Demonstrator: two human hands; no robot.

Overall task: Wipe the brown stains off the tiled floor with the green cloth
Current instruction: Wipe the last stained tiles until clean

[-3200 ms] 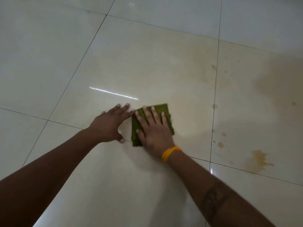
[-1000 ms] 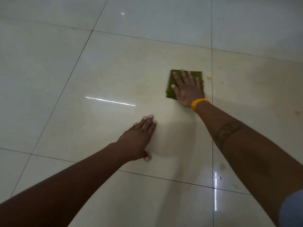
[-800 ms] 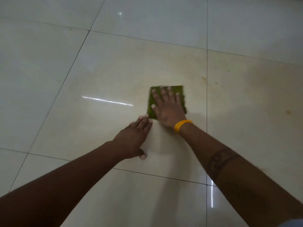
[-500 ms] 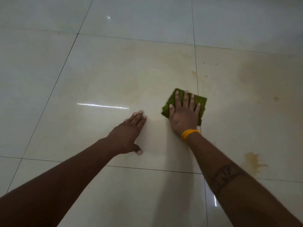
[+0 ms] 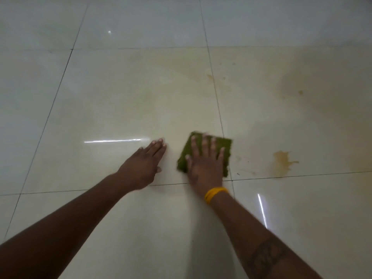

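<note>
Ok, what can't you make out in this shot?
Head view only:
- Floor under the green cloth: hidden by the cloth and the right hand pressing it.
- Cloth's edges: motion-blurred.
- Faint specks near the large brown stain: too small to judge.
- Tile under the left hand: covered.

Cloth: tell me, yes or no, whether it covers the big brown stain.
No, the cloth lies left of the big brown stain, with bare floor between them.

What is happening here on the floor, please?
A person is wiping a tiled floor. The right hand presses a green cloth flat; the left hand rests open beside it. A brown stain to the right of the cloth is not yet wiped, and small spots remain farther away.
</note>
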